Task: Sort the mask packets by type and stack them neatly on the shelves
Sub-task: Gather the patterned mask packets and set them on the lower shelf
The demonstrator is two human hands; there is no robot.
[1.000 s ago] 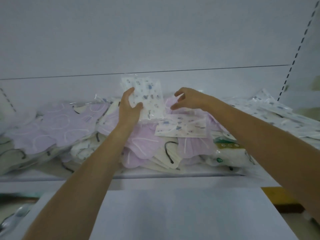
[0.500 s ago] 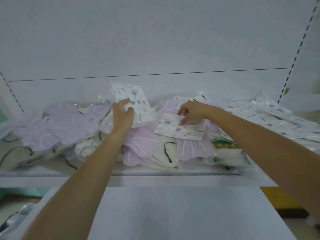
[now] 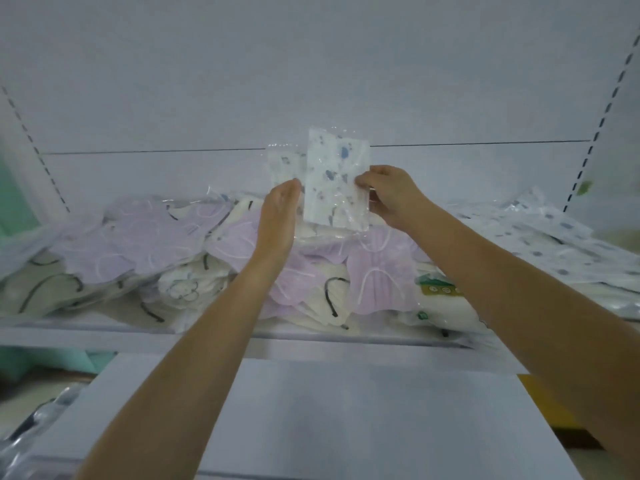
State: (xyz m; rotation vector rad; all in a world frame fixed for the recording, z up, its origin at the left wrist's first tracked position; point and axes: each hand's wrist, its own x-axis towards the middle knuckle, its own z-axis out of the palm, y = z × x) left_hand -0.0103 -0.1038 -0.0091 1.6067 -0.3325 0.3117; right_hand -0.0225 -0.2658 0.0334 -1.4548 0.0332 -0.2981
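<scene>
Pinching packet edge — right hand.

No writing, brand or number can be read anywhere. The nearest thing to a label is a green strip on a white packet at the front of the shelf, with small round marks too blurred to make out, and a small green tag lower on the same packet is no clearer. The front packet and the rear packet, both upright, carry only blue-grey blotches, not letters.
</scene>
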